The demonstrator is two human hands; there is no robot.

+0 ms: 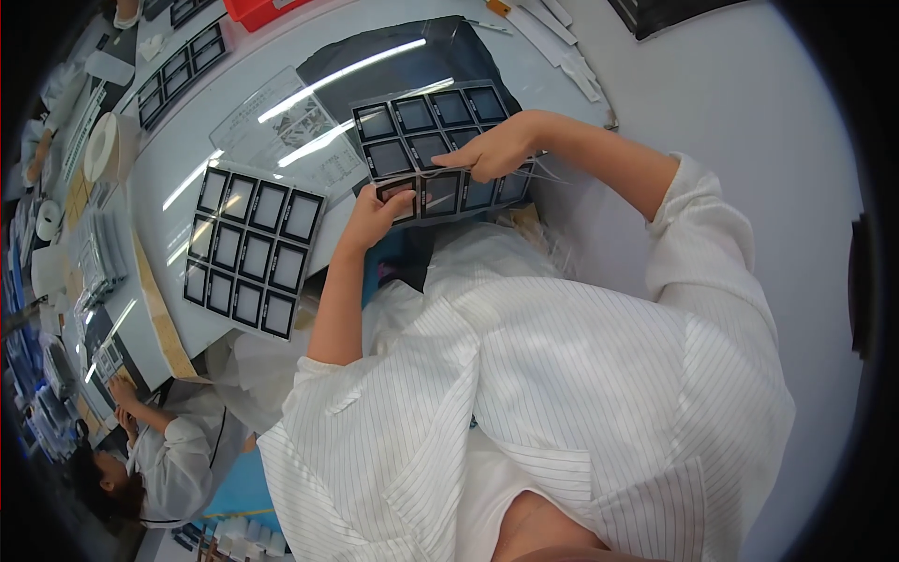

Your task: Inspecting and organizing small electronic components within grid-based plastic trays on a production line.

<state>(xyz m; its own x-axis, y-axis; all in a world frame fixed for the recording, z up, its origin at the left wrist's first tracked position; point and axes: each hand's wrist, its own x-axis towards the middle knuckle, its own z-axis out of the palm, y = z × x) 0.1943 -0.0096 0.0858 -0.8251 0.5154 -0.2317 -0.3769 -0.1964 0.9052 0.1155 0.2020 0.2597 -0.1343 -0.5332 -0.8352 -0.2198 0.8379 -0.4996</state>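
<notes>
A sheet of black rectangular frames with dark panes [428, 150] is tilted over the near edge of the table. My left hand [373, 217] grips its near left corner, with the thumb on top and the other fingers underneath. Across the sheet's near rows lies my right hand [501, 150], its index finger stretched left and its thumb tucked below. Its grip looks closed on something slim, which I cannot make out. Thin pale strands [551, 172] trail from the right side of that hand. Left of my left arm, a second sheet of black frames [251, 245] rests flat on the table.
Black film [375, 56] and a clear printed bag [290, 126] lie on the white table [178, 318]. Farther left are another framed sheet [183, 73] and a white roll [108, 148]. Pale strips [552, 47] sit at the far right corner. A co-worker [173, 450] works at lower left.
</notes>
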